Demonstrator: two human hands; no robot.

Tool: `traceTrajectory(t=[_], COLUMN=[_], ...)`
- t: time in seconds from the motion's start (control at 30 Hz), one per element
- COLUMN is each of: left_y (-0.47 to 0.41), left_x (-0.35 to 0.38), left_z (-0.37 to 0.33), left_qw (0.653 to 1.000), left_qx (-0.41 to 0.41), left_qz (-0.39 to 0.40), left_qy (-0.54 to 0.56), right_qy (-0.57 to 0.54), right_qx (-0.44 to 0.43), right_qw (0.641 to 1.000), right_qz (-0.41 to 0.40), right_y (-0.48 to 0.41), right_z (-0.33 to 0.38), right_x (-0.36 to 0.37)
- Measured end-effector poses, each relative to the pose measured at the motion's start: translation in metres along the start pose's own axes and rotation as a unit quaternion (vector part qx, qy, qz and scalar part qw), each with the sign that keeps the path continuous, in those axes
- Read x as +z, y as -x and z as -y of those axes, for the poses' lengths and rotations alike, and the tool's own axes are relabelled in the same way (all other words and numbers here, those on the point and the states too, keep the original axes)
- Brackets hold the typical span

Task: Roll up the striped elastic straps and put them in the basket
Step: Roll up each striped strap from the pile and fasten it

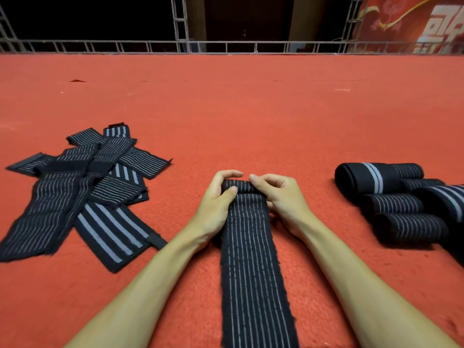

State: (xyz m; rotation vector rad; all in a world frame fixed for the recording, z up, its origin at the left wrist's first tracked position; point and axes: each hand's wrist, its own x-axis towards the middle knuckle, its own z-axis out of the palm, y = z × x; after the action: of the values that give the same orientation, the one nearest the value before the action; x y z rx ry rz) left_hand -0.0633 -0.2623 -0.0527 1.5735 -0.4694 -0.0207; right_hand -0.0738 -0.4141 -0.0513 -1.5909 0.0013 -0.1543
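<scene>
Striped strap [253, 259] lengthwise toward viewer, far end rolled, both hands gripping.

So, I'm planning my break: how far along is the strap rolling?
Done: several rolled straps lie on the carpet at the right. In hand: the left hand and right hand grip the rolled far end of one strap, most of it flat. Left: the pile of flat straps on the left. No basket is in view, so none looks put away.
</scene>
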Motion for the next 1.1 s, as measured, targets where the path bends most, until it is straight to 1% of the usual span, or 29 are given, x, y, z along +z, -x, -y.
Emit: traceTrajectory(t=[0.1, 0.23, 0.33, 0.43, 0.57, 0.67, 0.8, 0.93, 1.03, 1.1], left_y=[0.0007, -0.0026, -0.0031, -0.0024, -0.002, -0.0013, -0.0015, -0.0011, 0.0001, -0.0002], left_x=[0.0016, 0.0031, 0.0034, 0.0043, 0.0045, 0.0035, 0.001, -0.0025, -0.0023, -0.0015], left_z=[-0.0017, 0.0022, 0.0048, 0.0026, 0.0016, 0.0006, -0.0018, -0.0008, -0.0009, -0.0016], left_qw=[1.0, 0.999, 0.997, 0.997, 0.999, 0.999, 0.997, 0.996, 0.995, 0.996], left_qx=[-0.006, -0.053, -0.07, -0.076, -0.04, -0.02, -0.015, -0.007, -0.014, -0.014], left_qz=[-0.008, 0.005, 0.017, 0.002, -0.019, -0.026, -0.034, -0.031, -0.014, -0.013], left_qy=[-0.003, 0.012, 0.008, 0.013, -0.017, 0.007, 0.074, 0.08, 0.095, 0.089], right_qy=[-0.009, -0.013, -0.014, -0.022, -0.023, -0.037, -0.025, -0.027, -0.021, -0.027], right_qx=[-0.022, -0.06, -0.076, -0.084, -0.093, -0.072, -0.079, -0.052, -0.058, -0.064], right_qw=[1.0, 0.998, 0.997, 0.996, 0.995, 0.997, 0.996, 0.998, 0.998, 0.997], right_qz=[-0.011, -0.027, -0.026, -0.019, 0.0, 0.017, 0.036, 0.029, 0.016, 0.026], right_y=[0.0009, -0.0019, -0.0014, -0.0001, 0.0002, 0.0006, -0.0009, 0.0005, -0.0001, 0.0], right_z=[0.0011, -0.0008, -0.0002, 0.0002, 0.0004, 0.0001, -0.0026, -0.0016, -0.0025, -0.0042], right_x=[-0.0017, -0.0062, -0.0067, -0.0057, -0.0054, -0.006, -0.0068, 0.0001, -0.0006, -0.0029])
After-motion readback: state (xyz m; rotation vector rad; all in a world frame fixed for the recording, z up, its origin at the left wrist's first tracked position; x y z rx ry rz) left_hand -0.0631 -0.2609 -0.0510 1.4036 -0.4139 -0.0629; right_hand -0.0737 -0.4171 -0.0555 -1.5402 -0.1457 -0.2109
